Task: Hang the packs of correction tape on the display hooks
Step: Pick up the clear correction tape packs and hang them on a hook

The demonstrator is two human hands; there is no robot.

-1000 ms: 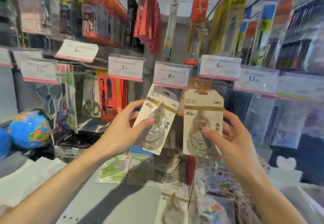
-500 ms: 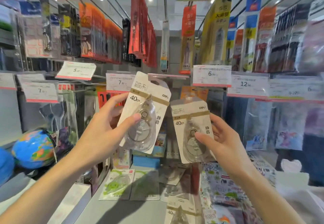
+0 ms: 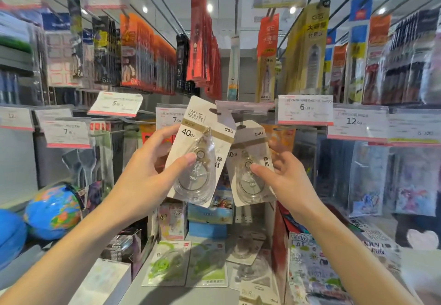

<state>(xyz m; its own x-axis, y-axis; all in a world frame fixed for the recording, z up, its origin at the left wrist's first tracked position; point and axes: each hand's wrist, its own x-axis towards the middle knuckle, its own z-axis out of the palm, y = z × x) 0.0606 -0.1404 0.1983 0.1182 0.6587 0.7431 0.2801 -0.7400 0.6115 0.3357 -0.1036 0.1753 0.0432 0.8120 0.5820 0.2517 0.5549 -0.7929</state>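
Two beige packs of correction tape marked "40m" are held up in front of the display. My left hand (image 3: pixel 148 173) pinches the left pack (image 3: pixel 202 137), thumb on its clear blister, its top hang hole close under the price tag (image 3: pixel 243 109) of a hook. My right hand (image 3: pixel 284 176) pinches the right pack (image 3: pixel 250 147), which sits lower and partly behind the left one. The hook's metal rod itself is hidden behind the tag and packs.
Price tags (image 3: pixel 305 110) front rows of hooks with hanging stationery packs. More correction tape packs (image 3: pixel 205 266) lie on the grey shelf below. A blue globe (image 3: pixel 53 211) stands at the left, patterned notebooks (image 3: pixel 315 269) at the right.
Both hands have risen with their packs and drawn together. The left pack now reaches the hook's tag and overlaps the right pack. The view has tilted upward.
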